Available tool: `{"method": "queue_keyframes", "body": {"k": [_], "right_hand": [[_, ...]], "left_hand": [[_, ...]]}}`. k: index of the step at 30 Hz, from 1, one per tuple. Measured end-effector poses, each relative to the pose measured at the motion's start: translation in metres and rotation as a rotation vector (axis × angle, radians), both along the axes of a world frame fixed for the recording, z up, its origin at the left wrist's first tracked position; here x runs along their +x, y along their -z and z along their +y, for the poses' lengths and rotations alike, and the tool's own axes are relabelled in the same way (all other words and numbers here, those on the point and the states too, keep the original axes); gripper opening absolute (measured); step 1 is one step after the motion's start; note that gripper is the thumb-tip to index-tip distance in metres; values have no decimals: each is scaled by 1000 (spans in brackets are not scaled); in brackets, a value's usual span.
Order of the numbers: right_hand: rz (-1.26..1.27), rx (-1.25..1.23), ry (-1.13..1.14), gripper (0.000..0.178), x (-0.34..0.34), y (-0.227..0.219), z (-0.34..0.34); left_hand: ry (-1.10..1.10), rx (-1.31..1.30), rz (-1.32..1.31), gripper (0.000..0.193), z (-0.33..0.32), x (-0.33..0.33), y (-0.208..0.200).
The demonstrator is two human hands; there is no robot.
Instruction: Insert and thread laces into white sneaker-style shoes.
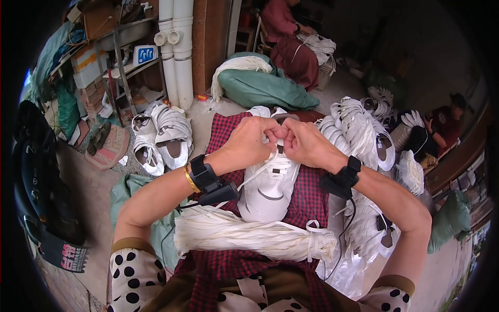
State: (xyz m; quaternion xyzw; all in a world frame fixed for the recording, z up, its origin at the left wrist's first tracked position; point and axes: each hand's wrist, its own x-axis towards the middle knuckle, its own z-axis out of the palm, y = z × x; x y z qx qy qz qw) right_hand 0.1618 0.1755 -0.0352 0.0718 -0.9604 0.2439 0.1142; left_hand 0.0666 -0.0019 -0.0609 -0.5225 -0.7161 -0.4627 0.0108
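A white sneaker (266, 195) lies in front of me on a red-and-black checked cloth (310, 195), its toe toward me. My left hand (253, 139) and my right hand (306, 144) meet over its upper lacing, knuckles nearly touching. The left fingers pinch a flat white shoelace (254, 174), whose length trails down the shoe's left side. The right fingers are curled closed at the eyelets, and what sits between them is hidden. Close to my lap, a thick bundle of white shoelaces (236, 232) lies crosswise, tied at its right end.
Stacked white sneakers (174, 143) stand at the left, and more piles of sneakers (358, 125) line the right. A green sack (265, 89) with laces on it lies ahead. Another person (286, 31) sits behind it; a second person (446, 122) sits far right.
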Motion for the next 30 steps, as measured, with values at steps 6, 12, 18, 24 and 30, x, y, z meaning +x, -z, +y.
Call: {"method": "queue_keyframes", "body": {"k": [6,12,18,24,30], "right_hand": [[133,259,39,14,28,-42,6],[218,191,-106,15,24,-26,5],[134,275,-91,15,2,-5,-1],[-72,342,62,15,-6,-15,-7],[-78,127,116,13,-7,-6,-9]], "left_hand": [[-30,-38,-115,21,-25,-11,-17],[-62,-118,-148,11,-27,-15,-17],[-38,-118,-134,7,-21,-17,0],[-46,-63,-164,9,-17,-16,5],[-49,-62,-106,8,-14,-21,14]]}}
